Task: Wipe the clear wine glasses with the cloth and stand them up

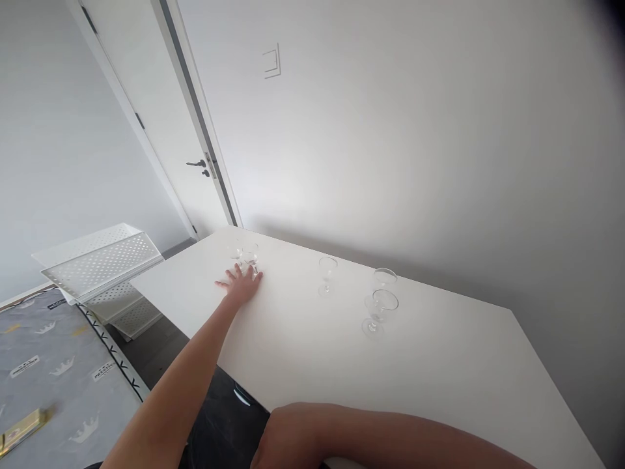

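Observation:
My left hand (241,284) is stretched far out over the white table (439,371), fingers spread and lying flat, open. Its fingertips reach the foot of a small clear stemmed glass (250,256); a second clear glass (235,251) stands just left of that one. My right forearm lies along the table's near edge, and my right hand (276,435) hangs over that edge with its fingers hidden. Another stemmed glass (327,274) stands alone at mid-table. Two wider stemmed glasses (380,312) stand together further right.
The table stands against a plain white wall with a switch plate (272,62). A white door with a black handle (199,165) is at the back left. A white perforated metal rack (102,264) stands on the floor to the left, beside a grey patterned mat (53,378).

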The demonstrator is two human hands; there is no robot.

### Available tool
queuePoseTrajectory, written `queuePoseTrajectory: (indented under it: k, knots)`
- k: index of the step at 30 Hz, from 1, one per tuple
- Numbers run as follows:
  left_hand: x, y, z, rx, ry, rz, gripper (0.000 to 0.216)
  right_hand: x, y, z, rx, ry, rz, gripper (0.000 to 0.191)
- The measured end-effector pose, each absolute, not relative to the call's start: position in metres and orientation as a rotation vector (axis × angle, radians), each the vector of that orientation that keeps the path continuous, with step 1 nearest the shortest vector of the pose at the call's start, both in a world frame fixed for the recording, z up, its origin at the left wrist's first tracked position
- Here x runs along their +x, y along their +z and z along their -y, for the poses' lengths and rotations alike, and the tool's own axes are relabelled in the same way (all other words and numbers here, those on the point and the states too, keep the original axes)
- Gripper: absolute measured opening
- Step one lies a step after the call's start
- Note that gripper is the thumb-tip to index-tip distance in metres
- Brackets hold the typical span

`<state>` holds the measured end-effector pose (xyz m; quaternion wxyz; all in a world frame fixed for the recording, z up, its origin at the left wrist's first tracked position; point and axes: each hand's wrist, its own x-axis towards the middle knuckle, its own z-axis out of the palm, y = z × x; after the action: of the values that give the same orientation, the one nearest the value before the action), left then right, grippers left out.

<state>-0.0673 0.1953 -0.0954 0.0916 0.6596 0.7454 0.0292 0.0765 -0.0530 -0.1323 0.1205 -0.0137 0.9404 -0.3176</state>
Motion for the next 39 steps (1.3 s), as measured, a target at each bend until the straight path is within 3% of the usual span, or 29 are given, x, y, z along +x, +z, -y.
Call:
queuePoseTrajectory:
  k: [4,11,18,22,25,33,39]
  knots:
    - [-0.077,-0.098,-0.204,2.000,0.097,-2.201,0.075,0.079,-0.126,0.055,-0.082,-0.837,-2.695,0.040]
    - [-0.076,-0.103,-0.194,2.033,0.186,-2.264,0.083,0.078,-0.127,0.056,-0.008,-0.966,-2.775,0.018]
    - [-0.074,-0.120,-0.113,2.124,0.306,-2.340,0.076,0.073,-0.120,0.054,-0.018,-0.881,-2.727,0.027]
    - [-0.046,-0.118,-0.060,2.648,0.591,-1.766,0.051,0.075,-0.119,0.056,-0.015,-0.817,-2.778,0.031]
    - [-0.004,-0.113,-0.037,2.772,0.558,-1.305,0.041,0.078,-0.119,0.058,-0.020,-0.772,-2.811,0.030]
    - [0.076,-0.102,-0.045,2.702,0.346,-1.064,0.065,0.079,-0.094,0.054,0.100,-0.879,-2.681,0.004]
    - [0.095,-0.097,-0.060,2.687,0.281,-0.943,0.061,0.074,-0.112,0.048,0.125,-1.057,-2.833,0.018]
